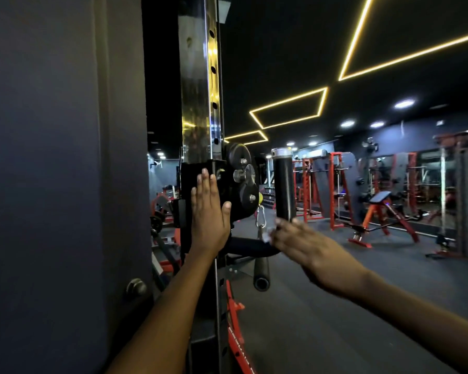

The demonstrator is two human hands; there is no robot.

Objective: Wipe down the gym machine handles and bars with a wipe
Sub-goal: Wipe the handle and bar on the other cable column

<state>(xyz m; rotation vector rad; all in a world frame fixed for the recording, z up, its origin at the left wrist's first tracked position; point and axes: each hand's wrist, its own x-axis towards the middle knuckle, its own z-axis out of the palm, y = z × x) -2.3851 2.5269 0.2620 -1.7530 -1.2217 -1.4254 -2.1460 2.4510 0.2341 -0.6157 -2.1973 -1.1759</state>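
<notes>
A black cable-machine upright [200,85] with adjustment holes rises in front of me. My left hand [208,211] lies flat with straight fingers against the black pulley carriage [238,179] on that upright. A black cylindrical handle [284,184] with a chrome cap stands upright just right of the pulley. My right hand [305,244] is blurred below the handle's lower end, its fingers pinching a small white wipe [268,237]. A silver carabiner [260,217] hangs under the pulley, beside the wipe.
A dark wall panel [60,157] fills the left. A black foam roller bar [261,276] sticks out low beneath my hands, with red frame parts [234,319] below. Red racks [314,184] and an incline bench [378,209] stand across the grey floor to the right.
</notes>
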